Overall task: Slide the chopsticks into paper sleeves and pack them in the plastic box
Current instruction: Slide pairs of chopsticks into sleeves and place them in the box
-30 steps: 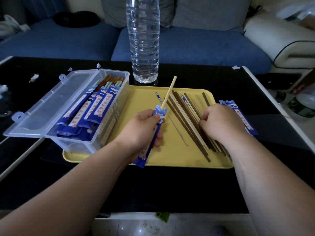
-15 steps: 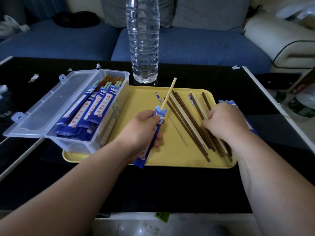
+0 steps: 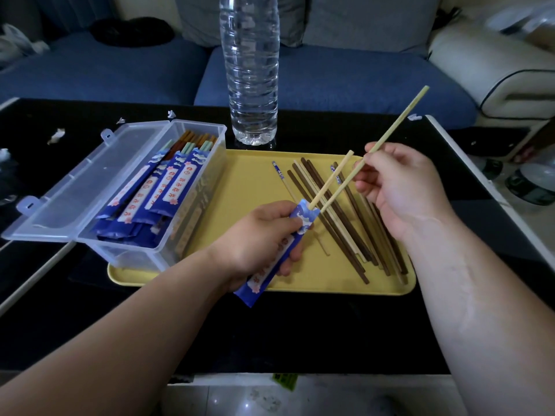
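Right now, your left hand (image 3: pixel 255 238) grips a blue paper sleeve (image 3: pixel 303 217), fingers curled round its middle, above the near part of the yellow tray (image 3: pixel 246 181). One pale chopstick (image 3: pixel 333 178) stands in the sleeve's open top, slanting up to the right. Your right hand (image 3: pixel 402 190) pinches a second pale chopstick (image 3: pixel 399 118) between thumb and fingertips, its lower tip at the sleeve's mouth, just beside the first; whether it has entered cannot be told. Loose chopsticks (image 3: pixel 345 232), dark and pale, lie fanned on the tray's right half below your right hand. The clear plastic box (image 3: pixel 198 125) sits on the tray's left end, its lid (image 3: pixel 75 187) hinged open to the left, with sleeved chopsticks (image 3: pixel 162 193) lying inside. A water bottle (image 3: pixel 250 70) stands upright on the black table (image 3: pixel 300 325) behind the tray.
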